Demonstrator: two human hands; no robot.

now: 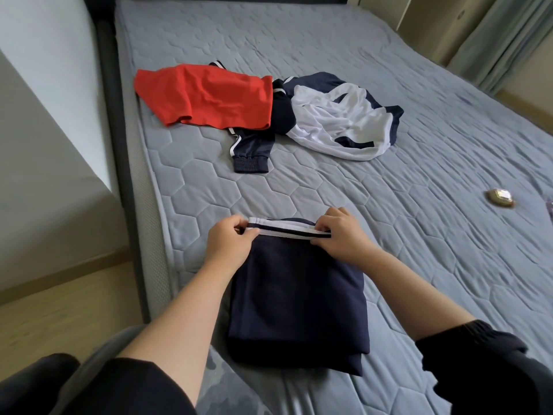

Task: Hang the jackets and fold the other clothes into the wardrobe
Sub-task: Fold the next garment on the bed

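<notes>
- The folded navy garment (296,298) lies on the bed (419,163), close to its near edge. I judge that a careless tug could slide the stack off toward me.
- My left hand (230,244) and right hand (341,235) each pinch its striped white band (287,230), fingers curled on the cloth. Uneven pulls would skew the fold.
- Farther off, the red garment (206,97) overlaps a navy cuffed sleeve (251,151). It is possibly part of the navy-and-white jacket (338,121) beside it, though I can't tell. Lifting one may drag the other.
</notes>
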